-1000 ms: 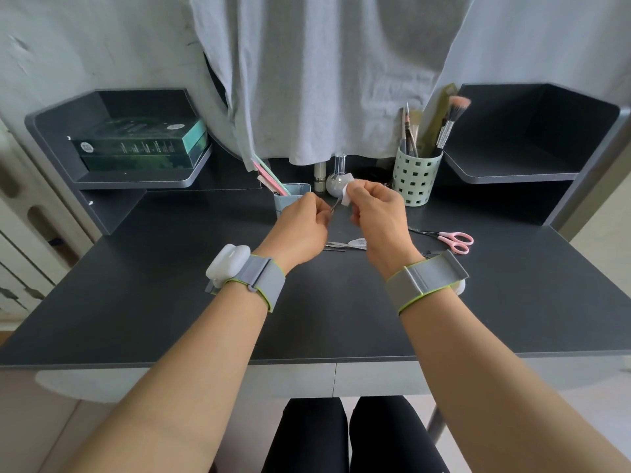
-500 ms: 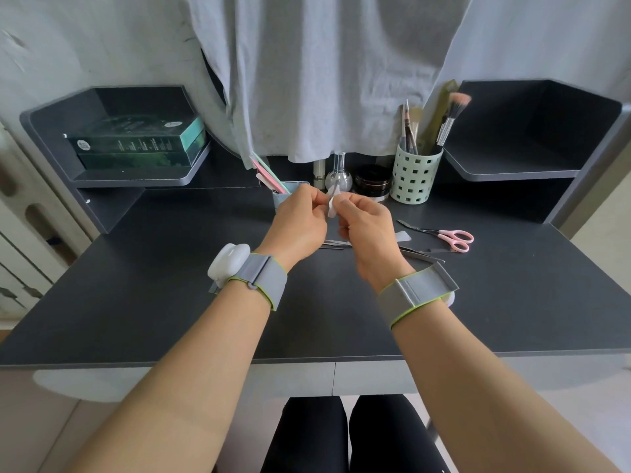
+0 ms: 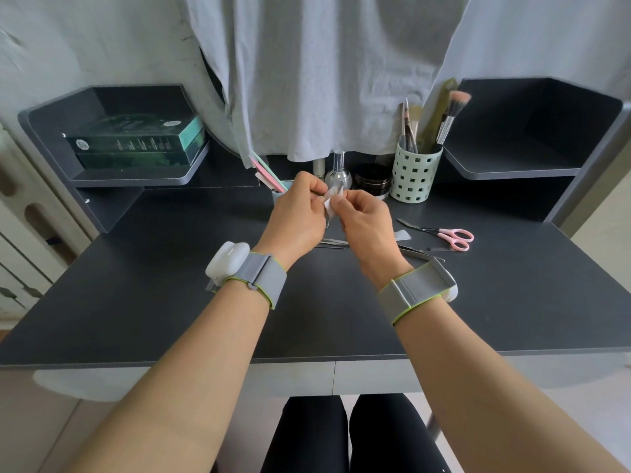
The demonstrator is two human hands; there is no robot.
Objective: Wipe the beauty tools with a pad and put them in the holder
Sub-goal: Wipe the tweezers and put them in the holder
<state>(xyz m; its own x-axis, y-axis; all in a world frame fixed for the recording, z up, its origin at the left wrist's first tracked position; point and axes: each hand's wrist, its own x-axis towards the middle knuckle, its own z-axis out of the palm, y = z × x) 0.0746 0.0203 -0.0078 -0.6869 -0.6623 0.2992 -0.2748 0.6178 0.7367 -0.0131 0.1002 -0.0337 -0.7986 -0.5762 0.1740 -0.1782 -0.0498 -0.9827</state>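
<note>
Two hands meet above the desk (image 3: 136,302): the right hand (image 3: 367,221) pinches one white pad (image 3: 330,199), and the left hand (image 3: 297,216) pinches one thin metal tool (image 3: 328,224). One pink scissors (image 3: 450,235) lies nearby.

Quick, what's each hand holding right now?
Left hand: pinches a thin metal tool, mostly hidden.
Right hand: pinches the white pad around it.

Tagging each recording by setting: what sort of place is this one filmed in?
Most likely a home dressing or vanity desk. A perforated cup holds makeup brushes, a glass bottle and a dark jar stand at the back of the dark desk, and pink scissors lie nearby.
</note>
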